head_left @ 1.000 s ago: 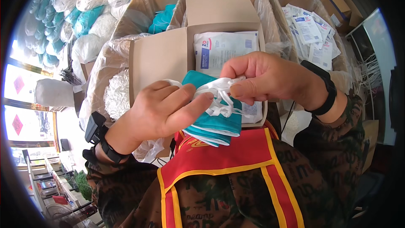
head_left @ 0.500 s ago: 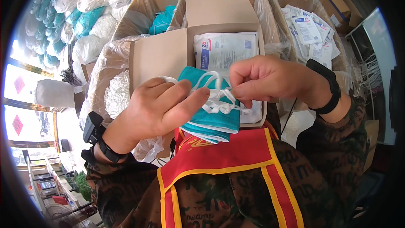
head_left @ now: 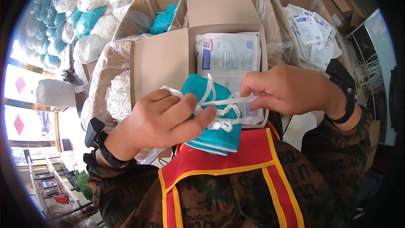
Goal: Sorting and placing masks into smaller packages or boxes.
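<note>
A small stack of teal face masks (head_left: 215,138) with white edges hangs in front of my chest, below the middle of the view. My left hand (head_left: 164,120) grips the stack from its left side, fingers curled over loose white straps; part of the stack is hidden behind it. Between thumb and fingers my right hand (head_left: 291,89) pinches a white strap (head_left: 233,100), drawn out straight to the right from the stack. More straps lie looped and tangled on the masks. Just beyond stands an open cardboard box (head_left: 162,57) holding flat white printed packages (head_left: 228,52).
A plastic-lined carton of white straps (head_left: 119,95) stands at left. Behind is a lined carton with teal masks (head_left: 163,19); at right, one with small white packets (head_left: 310,31). Bulging clear bags (head_left: 88,23) are piled far left. A red apron (head_left: 219,156) covers my chest.
My right hand has moved right and slightly down, stretching a strap straight. My left hand and the mask stack have shifted slightly toward me and right.
</note>
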`<state>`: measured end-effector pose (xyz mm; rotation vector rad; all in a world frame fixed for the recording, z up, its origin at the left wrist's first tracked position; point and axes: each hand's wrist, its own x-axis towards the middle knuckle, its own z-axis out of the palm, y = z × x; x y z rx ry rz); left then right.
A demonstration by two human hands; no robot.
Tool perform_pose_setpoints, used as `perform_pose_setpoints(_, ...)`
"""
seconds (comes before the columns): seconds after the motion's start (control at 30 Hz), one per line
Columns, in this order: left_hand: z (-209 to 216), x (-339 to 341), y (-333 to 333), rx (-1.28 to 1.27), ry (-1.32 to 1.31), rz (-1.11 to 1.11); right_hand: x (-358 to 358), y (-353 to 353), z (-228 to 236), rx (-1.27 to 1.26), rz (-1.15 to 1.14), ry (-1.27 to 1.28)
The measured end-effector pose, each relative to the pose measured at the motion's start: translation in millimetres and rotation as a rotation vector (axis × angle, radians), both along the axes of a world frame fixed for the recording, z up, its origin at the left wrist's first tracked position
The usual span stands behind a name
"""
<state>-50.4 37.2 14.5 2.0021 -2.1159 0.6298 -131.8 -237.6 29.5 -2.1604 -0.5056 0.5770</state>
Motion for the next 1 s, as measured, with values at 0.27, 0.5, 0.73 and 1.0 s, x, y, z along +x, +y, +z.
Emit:
perform_pose_setpoints(0.27,3,-10,-7,-0.034,0.051,-0.105,10,6,-13,-0.239,0.024,-0.613)
perform_pose_setpoints(0.5,3,-12,-9,-0.108,0.060,-0.127,33,17,-42,0.210,0.134,-0.145)
perform_pose_setpoints(0.73,-1,-7,-7,-0.135,0.066,-0.152,29,22,-33,0.272,0.163,0.155)
perform_pose_setpoints(1.0,-8,3,-2,-0.061,0.079,-0.078,23,12,-30,0.235,0.048,0.147)
